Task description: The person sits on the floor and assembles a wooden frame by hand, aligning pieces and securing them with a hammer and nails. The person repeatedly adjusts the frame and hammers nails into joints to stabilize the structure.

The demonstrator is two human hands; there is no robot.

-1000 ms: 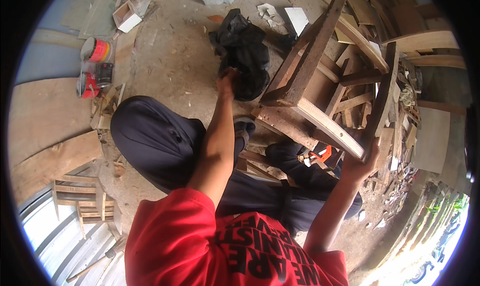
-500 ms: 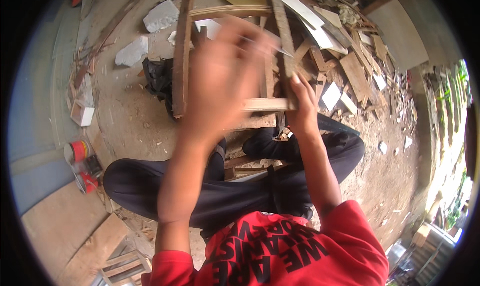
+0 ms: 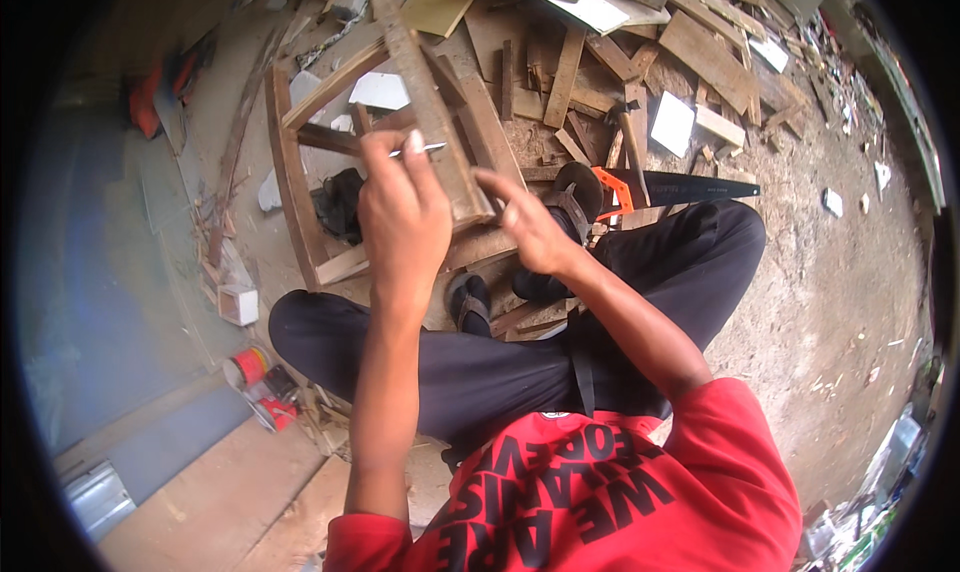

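A wooden frame (image 3: pixel 287 172) of brown bars stands tilted in front of my crossed legs. My left hand (image 3: pixel 408 207) is closed in a pinch on a thin, silvery, pointed tool (image 3: pixel 430 149), held above the frame's near right bar (image 3: pixel 425 82); its exact kind is unclear. Beside the lower end of that bar, my right hand (image 3: pixel 540 237) has its fingers apart. Its fingertips are at the bar's edge, and whether they press on it is hard to see.
A handsaw (image 3: pixel 690 188) with an orange handle lies by my right knee. Wood offcuts (image 3: pixel 710 62) and white pieces (image 3: pixel 672 124) litter the ground ahead. Black plastic (image 3: pixel 342 204) shows through the frame. Red cans (image 3: pixel 248 367) stand at left, near a wooden board (image 3: pixel 200 497).
The frame has turned and tilted to the left. My left hand, blurred before, now holds the pointed tool steadily above the bar. My right hand's grip on the frame's corner has loosened.
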